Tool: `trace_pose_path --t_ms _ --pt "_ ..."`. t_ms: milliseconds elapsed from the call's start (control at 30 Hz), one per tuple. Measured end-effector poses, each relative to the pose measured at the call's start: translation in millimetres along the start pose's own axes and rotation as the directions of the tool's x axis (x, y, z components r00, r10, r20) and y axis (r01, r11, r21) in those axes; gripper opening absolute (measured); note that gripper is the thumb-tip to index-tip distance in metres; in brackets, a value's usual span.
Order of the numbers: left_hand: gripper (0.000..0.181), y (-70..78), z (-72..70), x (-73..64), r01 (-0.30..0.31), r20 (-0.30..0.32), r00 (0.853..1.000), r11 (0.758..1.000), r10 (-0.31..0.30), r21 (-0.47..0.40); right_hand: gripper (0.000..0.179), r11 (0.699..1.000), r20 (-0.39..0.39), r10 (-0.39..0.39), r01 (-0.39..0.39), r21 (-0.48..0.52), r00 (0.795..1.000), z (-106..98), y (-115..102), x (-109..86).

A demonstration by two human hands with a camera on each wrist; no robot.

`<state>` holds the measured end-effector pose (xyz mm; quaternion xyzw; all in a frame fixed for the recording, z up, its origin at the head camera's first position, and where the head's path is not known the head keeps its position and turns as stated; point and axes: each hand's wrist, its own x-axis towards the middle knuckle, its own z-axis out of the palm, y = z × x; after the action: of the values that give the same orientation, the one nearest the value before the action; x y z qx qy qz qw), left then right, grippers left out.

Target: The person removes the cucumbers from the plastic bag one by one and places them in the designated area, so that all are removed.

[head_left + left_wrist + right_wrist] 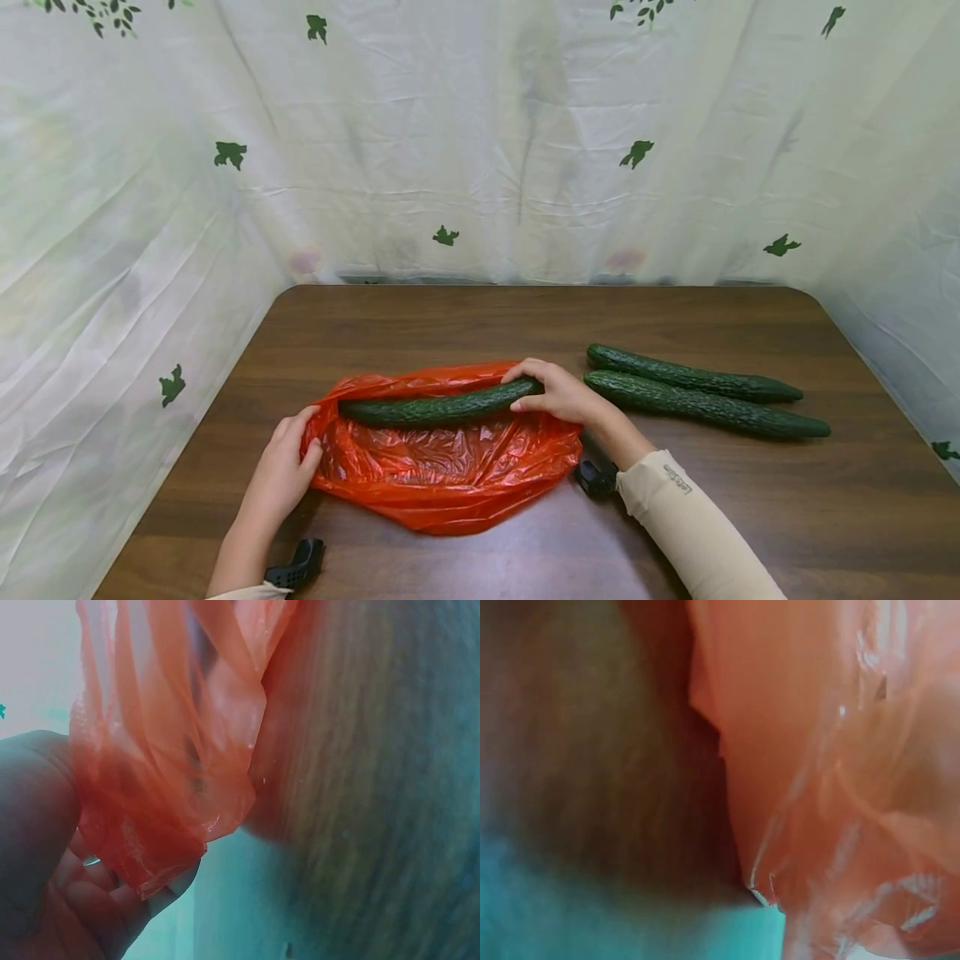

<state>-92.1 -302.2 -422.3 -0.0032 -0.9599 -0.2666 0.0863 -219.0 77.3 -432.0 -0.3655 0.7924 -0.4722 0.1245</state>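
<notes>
An orange-red plastic bag lies crumpled in the middle of a brown wooden table. A long dark green cucumber lies across the bag's top. My right hand grips that cucumber's right end. My left hand pinches the bag's left edge; the left wrist view shows the bag's film held between the fingers up close. The right wrist view shows only blurred orange bag and table.
Two more cucumbers lie side by side on the table to the right of my right hand. White cloth with green leaf prints walls in the table at the back and both sides. Bare wood lies at the far side.
</notes>
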Motion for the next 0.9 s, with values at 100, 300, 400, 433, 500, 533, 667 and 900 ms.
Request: trace_pose_path --t_ms 100,300,400,433,500,533,667,900 --pt "0.046 -0.4 0.2 -0.3 -0.001 -0.001 1.0 1.0 0.001 0.0 0.031 1.0 -0.011 -0.017 0.017 0.017 1.0 0 -3 -2.3" --pt "0.046 -0.6 0.4 -0.1 -0.004 -0.002 1.0 1.0 0.004 0.001 0.032 0.999 -0.033 -0.021 0.022 0.026 0.999 -3 -10 -8.3" --pt "0.046 -0.8 0.1 0.0 -0.009 -0.004 1.0 1.0 0.009 0.002 0.032 0.999 -0.048 -0.044 0.045 0.021 0.998 -6 -22 -13.0" --pt "0.046 -0.9 0.0 0.0 -0.01 -0.004 1.0 1.0 0.01 0.002 0.031 0.998 -0.053 -0.052 0.053 0.017 0.997 -7 -27 -15.0" --pt "0.046 -1.2 -0.2 0.0 -0.013 -0.003 1.0 1.0 0.013 0.001 0.031 0.997 -0.064 -0.073 0.074 0.021 0.995 -10 -38 -19.0" --pt "0.046 -1.3 -0.3 -0.1 -0.015 -0.003 1.0 1.0 0.015 0.0 0.031 0.996 -0.07 -0.084 0.086 0.025 0.994 -12 -43 -21.0" --pt "0.045 -1.4 -0.3 -0.2 -0.025 -0.007 1.0 1.0 0.025 -0.002 0.032 0.99 -0.099 -0.129 0.134 0.04 0.987 -17 -54 -28.1" --pt "0.044 -1.7 0.3 -1.2 -0.057 -0.038 0.998 0.998 0.057 -0.012 0.032 0.98 -0.154 -0.191 0.197 0.027 0.97 -25 -60 -40.4"
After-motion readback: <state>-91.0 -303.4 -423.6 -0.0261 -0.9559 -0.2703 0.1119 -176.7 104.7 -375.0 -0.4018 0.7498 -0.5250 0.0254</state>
